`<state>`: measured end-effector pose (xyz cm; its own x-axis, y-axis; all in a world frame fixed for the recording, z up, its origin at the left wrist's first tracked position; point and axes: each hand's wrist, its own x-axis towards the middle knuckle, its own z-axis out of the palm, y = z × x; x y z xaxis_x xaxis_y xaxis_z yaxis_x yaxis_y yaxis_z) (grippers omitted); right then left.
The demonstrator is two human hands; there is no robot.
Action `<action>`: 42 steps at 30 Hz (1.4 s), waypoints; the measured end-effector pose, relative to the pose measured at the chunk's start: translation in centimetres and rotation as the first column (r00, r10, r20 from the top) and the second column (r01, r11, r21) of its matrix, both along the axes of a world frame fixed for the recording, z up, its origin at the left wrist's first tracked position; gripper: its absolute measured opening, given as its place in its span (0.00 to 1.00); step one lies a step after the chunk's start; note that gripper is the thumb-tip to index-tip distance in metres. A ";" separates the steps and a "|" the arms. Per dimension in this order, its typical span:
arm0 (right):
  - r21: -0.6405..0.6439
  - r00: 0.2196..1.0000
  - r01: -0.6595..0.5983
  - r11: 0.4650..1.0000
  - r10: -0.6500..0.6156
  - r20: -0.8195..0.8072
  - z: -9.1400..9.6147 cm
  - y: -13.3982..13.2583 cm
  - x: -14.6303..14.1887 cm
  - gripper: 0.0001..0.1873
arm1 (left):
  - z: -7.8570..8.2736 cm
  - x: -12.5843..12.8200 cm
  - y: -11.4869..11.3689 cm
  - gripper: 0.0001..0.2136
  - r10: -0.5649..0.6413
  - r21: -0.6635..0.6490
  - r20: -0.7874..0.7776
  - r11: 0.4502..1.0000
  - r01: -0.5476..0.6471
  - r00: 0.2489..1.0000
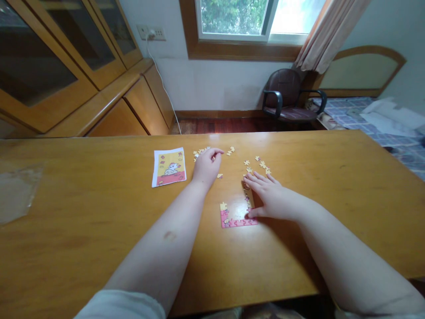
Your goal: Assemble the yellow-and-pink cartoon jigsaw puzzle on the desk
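A partly joined jigsaw puzzle [239, 223] lies on the table, its pink bottom edge and two sides forming a U. My right hand [270, 195] rests with fingers spread over the puzzle's right side, hiding part of it. Farther forward, my left hand [208, 166] is bent at the wrist beside a small cluster of loose puzzle pieces [196, 155]. Its fingers curl under and away from the camera, so what they touch is hidden. One loose piece [219, 176] lies between the hands. Left of my left hand is the printed picture card [170, 167], showing a white cartoon animal on yellow and pink.
More yellow pieces [262, 164] are scattered beyond my right hand, and a pair [230, 151] lies near the far edge. A clear plastic bag [18, 190] is on the table's left. Behind the wooden table [99, 248] stand a chair [288, 95] and a cabinet [109, 119].
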<state>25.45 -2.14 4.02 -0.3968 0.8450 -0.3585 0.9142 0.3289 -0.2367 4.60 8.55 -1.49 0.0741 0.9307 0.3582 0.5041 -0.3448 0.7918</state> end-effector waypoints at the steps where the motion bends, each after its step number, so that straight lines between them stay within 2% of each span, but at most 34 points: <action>1: 0.017 1.000 0.002 1.000 -0.002 0.002 0.0 0.1 0.0 0.53 | 0.0 0.0 0.0 0.10 -0.004 -0.007 0.000 1.000 0.004 1.000; 4: 0.040 1.000 0.006 0.999 -0.006 -0.006 -0.3 0.3 0.0 0.49 | 0.0 0.1 -0.1 0.10 -0.019 -0.021 0.000 1.000 0.019 1.000; 9: 0.014 0.999 -0.020 1.000 0.020 -0.025 -1.2 0.3 0.3 0.58 | 0.0 0.2 -0.1 0.10 -0.028 -0.042 0.004 0.999 0.028 1.000; 13: 0.025 0.999 -0.028 0.999 0.029 -0.032 -1.5 0.2 0.4 0.59 | 0.1 0.2 -0.1 0.10 -0.028 -0.045 -0.007 0.999 0.027 1.000; 27: 0.006 0.999 -0.041 0.999 0.041 -0.034 -1.3 0.2 0.2 0.58 | 0.2 0.2 -0.1 0.11 -0.028 -0.034 -0.023 0.999 0.028 0.999; 29: 0.037 0.999 -0.041 0.998 0.042 -0.030 -1.1 0.2 0.2 0.55 | 0.2 0.2 -0.1 0.11 -0.025 -0.042 -0.024 0.999 0.024 0.999; 31: 0.103 1.000 -0.013 0.995 0.015 -0.018 -0.8 0.4 0.3 0.48 | 0.1 0.2 -0.1 0.11 -0.024 -0.046 -0.023 0.999 0.023 0.999; 34: 0.232 0.992 0.107 0.967 -0.120 0.042 -0.5 1.1 0.9 0.29 | 0.0 0.2 0.0 0.10 -0.031 -0.047 -0.012 0.998 0.030 0.999; 36: 0.271 0.964 0.205 0.940 -0.242 0.110 -0.5 1.7 1.6 0.19 | 0.1 0.2 0.0 0.10 -0.028 -0.053 -0.007 0.998 0.028 1.000; 38: 0.272 0.936 0.276 0.922 -0.322 0.144 -0.6 2.3 2.5 0.16 | 0.1 0.2 -0.1 0.10 -0.023 -0.062 -0.006 0.998 0.023 1.000; 42: 0.294 0.901 0.361 0.885 -0.412 0.135 -1.4 3.2 4.0 0.17 | 0.3 0.2 -0.1 0.10 -0.024 -0.066 0.004 0.998 0.025 1.000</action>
<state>29.44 1.05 2.60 0.0338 0.9890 -0.1441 0.9994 -0.0348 -0.0042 4.79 8.42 -1.22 0.0961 0.9503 0.2963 0.4935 -0.3040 0.8149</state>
